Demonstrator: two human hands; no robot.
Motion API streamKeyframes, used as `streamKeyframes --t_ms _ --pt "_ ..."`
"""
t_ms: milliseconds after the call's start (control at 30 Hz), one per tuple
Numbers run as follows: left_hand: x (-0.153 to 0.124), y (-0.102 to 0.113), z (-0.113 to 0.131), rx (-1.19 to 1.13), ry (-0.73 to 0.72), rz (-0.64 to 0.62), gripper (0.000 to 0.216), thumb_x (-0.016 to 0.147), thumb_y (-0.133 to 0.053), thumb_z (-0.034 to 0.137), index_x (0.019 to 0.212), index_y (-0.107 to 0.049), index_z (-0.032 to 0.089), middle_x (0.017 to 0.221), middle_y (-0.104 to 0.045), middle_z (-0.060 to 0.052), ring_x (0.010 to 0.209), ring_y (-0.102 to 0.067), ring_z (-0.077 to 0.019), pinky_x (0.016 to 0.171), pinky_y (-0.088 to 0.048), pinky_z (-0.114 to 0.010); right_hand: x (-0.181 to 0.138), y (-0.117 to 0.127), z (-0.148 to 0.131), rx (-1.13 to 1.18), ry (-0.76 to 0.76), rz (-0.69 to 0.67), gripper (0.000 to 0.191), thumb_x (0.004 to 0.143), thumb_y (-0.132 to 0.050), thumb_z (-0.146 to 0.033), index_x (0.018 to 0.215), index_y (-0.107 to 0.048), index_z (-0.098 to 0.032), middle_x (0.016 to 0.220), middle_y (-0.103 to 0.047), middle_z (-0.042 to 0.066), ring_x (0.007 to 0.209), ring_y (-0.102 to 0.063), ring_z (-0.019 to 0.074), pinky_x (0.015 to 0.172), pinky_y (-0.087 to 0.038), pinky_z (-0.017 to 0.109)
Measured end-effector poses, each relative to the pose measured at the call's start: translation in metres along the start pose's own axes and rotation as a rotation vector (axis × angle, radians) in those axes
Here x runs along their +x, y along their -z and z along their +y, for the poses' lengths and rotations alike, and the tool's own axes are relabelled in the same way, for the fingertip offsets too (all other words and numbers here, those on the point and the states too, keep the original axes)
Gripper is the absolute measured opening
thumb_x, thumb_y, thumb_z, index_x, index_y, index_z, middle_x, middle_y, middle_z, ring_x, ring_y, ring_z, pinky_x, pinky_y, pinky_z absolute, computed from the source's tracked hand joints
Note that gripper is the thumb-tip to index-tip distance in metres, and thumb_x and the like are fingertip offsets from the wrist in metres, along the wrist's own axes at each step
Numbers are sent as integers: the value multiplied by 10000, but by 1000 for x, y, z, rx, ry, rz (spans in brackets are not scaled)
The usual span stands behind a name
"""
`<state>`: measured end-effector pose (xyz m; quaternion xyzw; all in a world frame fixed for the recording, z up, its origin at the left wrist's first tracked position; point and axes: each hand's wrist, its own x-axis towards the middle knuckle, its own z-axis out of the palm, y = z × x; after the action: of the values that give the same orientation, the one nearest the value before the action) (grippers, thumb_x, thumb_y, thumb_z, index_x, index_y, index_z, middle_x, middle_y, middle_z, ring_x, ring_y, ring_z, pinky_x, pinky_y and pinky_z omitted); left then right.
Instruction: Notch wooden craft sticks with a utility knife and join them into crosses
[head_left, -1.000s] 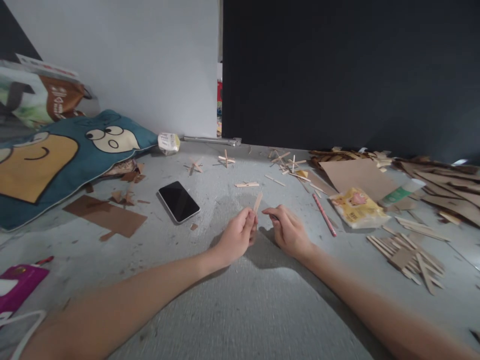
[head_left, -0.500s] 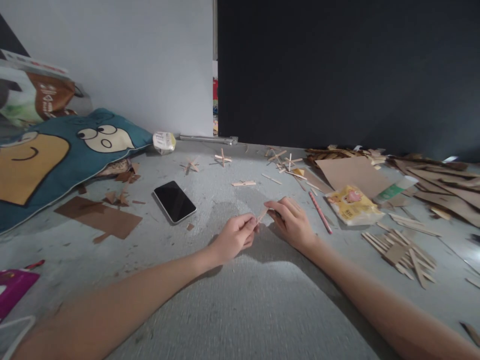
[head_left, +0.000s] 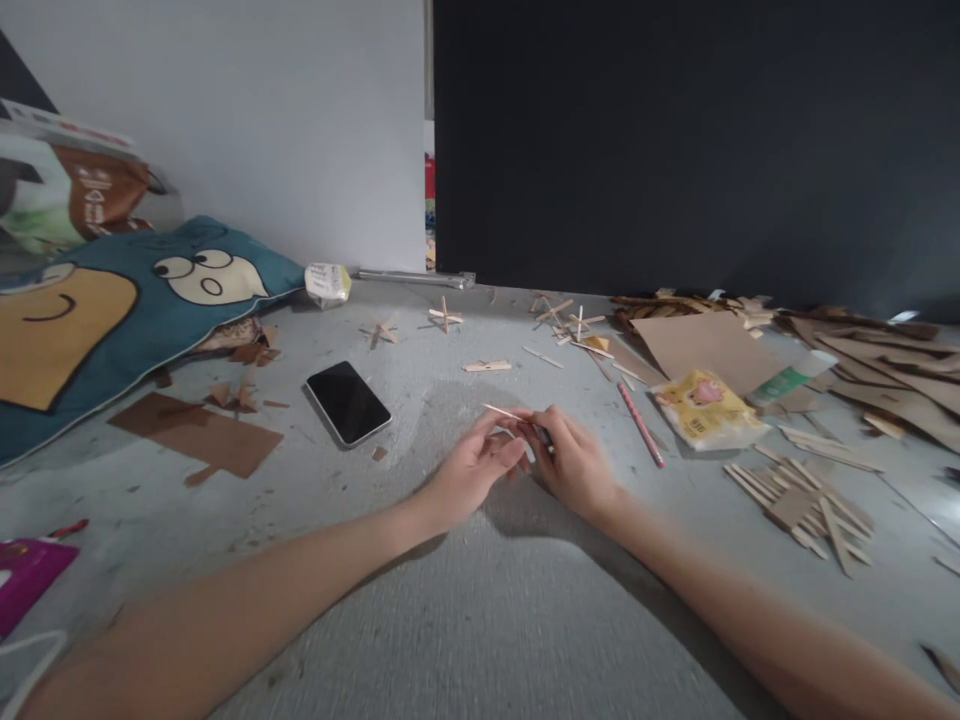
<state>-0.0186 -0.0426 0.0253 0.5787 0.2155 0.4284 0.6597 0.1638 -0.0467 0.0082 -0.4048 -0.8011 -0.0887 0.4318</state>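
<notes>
In front of me my right hand [head_left: 576, 462] is closed on a thin wooden craft stick [head_left: 504, 411], seen nearly edge-on and pointing left. A small dark object [head_left: 544, 436] also shows between its fingers; its kind is unclear. My left hand [head_left: 474, 468] is close beside it, thumb apart from the curved fingers, which lie just below the stick. Whether they touch it is hard to see. Beyond the hands lies a short flat stack of sticks [head_left: 486, 366], and farther back a star-like piece of crossed sticks [head_left: 445, 317] stands on the grey surface.
A phone [head_left: 348, 402] lies to the left, near cut brown cardboard [head_left: 199, 435] and a blue cushion [head_left: 225, 275]. Rightward are a red pencil [head_left: 641, 425], a yellow packet [head_left: 706, 410], a pile of sticks [head_left: 806, 510] and cardboard strips [head_left: 892, 370]. A dark panel [head_left: 690, 140] rises behind.
The stick has turned from slanting up between both hands to lying nearly level, pointing left. My left thumb and fingers have parted, and my right hand has shifted slightly left.
</notes>
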Motion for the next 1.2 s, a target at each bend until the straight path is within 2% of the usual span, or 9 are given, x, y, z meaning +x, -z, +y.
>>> streamKeyframes --t_ms 100,200,333,433,567,667,800,1033,1200 --pt "3 4 -4 141 -45 140 405 917 -654 568 1045 -645 183 786 -551 9 668 -499 -118 633 -407 -257 1 1 -6 0 67 -76 112 1017 -464 -166 1056 -552 -223 808 -610 38 701 -588 193 652 -464 303" --pt "6 7 -5 147 -63 205 431 903 -652 599 922 -591 173 772 -564 7 672 -526 -121 655 -426 -267 3 4 -8 47 92 -103 167 1022 -448 -177 1168 -527 -201 869 -624 65 755 -604 205 680 -493 317" --pt "8 6 -3 46 1 137 463 914 -599 642 897 -464 199 779 -603 3 597 -562 -123 604 -453 -283 5 6 -3 104 94 -23 236 1042 -389 -159 1258 -480 -182 922 -594 82 777 -603 197 671 -517 311" --pt "7 5 -3 73 36 93 440 946 -556 628 892 -466 201 661 -482 57 543 -464 -104 550 -389 -255 5 8 5 57 158 -53 273 1037 -378 -134 1265 -509 -207 937 -608 87 816 -609 211 695 -529 325" --pt "5 6 -2 85 61 86 410 991 -502 587 870 -489 196 640 -325 76 549 -333 -99 532 -309 -244 5 10 11 -37 163 -162 270 1048 -391 -174 1253 -560 -223 889 -633 70 754 -616 202 676 -518 316" --pt "4 6 -2 85 82 59 418 993 -498 585 836 -468 199 663 -319 66 564 -307 -99 521 -277 -243 6 10 10 -41 118 -181 245 1074 -374 -251 1219 -567 -208 905 -644 73 729 -623 191 666 -518 303" --pt "2 4 -3 83 100 29 435 982 -503 604 819 -443 205 672 -310 63 566 -292 -97 508 -282 -237 6 8 7 3 76 -206 327 1097 -272 -350 1158 -559 -205 932 -626 87 768 -624 210 703 -527 327" --pt "3 2 -2 59 104 29 459 963 -517 634 816 -427 209 662 -287 70 558 -278 -92 493 -276 -224 6 6 8 8 109 -191 360 1103 -238 -368 1036 -554 -210 877 -588 72 744 -579 206 679 -489 326" --pt "3 2 -3 43 108 5 450 976 -510 621 822 -430 206 663 -276 70 566 -263 -93 499 -267 -223 7 6 7 -17 113 -206 361 1104 -244 -355 1025 -563 -204 870 -590 76 746 -561 210 675 -480 332"
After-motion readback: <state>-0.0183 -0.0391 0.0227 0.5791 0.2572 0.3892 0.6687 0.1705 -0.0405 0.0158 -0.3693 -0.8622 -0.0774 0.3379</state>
